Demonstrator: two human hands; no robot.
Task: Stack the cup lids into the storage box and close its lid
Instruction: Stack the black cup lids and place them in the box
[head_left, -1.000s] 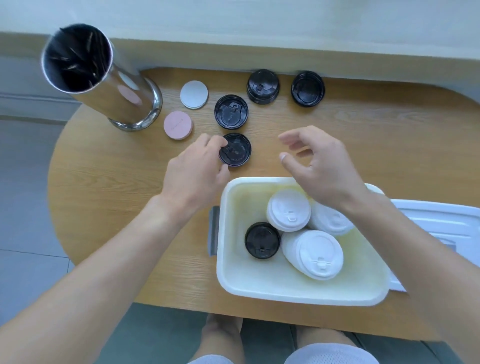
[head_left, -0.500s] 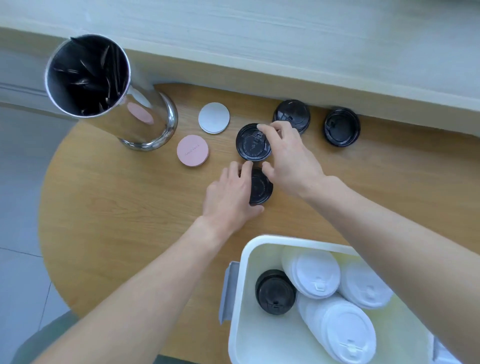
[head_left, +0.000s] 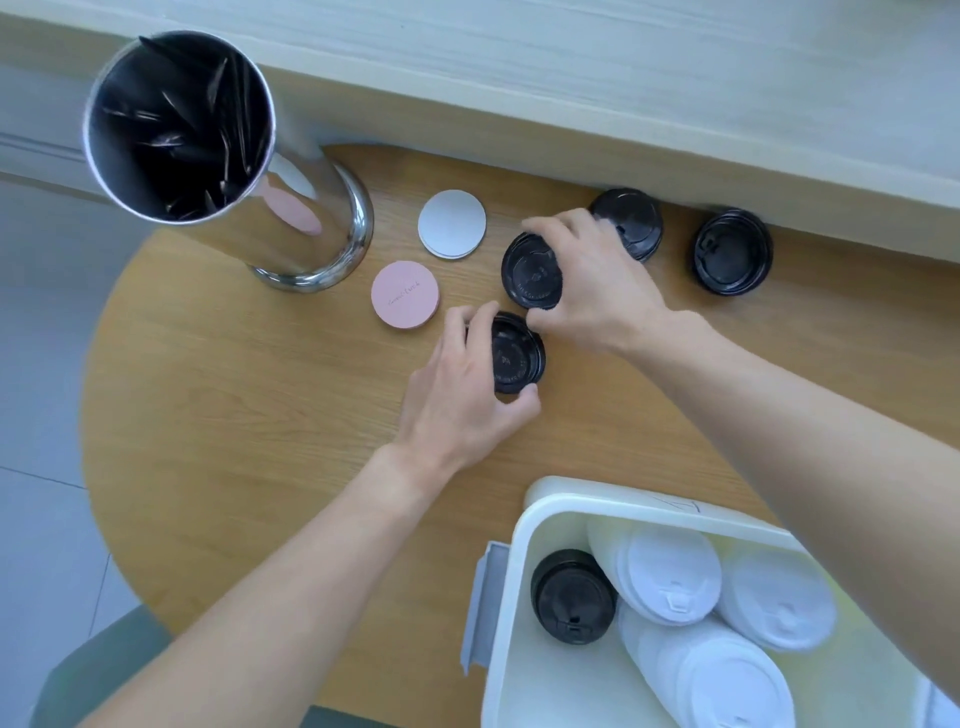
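From the head camera, both hands were down on the wooden table (head_left: 234, 415) at once. The left hand (head_left: 462, 395) had its fingers and thumb curled round the near black lid (head_left: 511, 356), which sat tilted, its top face turned toward the right. The right hand (head_left: 592, 283) pinched the next black lid (head_left: 530, 270) just beyond it, thumb at the near rim and fingers over the far edge, that lid also tipped, its top facing left and up at the camera. The two held lids were almost touching.

Two more black lids waited by the wall: one (head_left: 634, 221) partly hidden behind the right hand, the other (head_left: 731, 252) further right, lying flat, open side up.

At the lower right stood the white storage box (head_left: 524, 545), open. Inside, a short black stack (head_left: 571, 595) stood against the left wall, and three stacks of white lids (head_left: 670, 574) lay leaning, long axes running toward the far left.

A pink coaster (head_left: 405, 295), a white coaster (head_left: 452, 223) and a steel canister (head_left: 291, 218) sat on the left.
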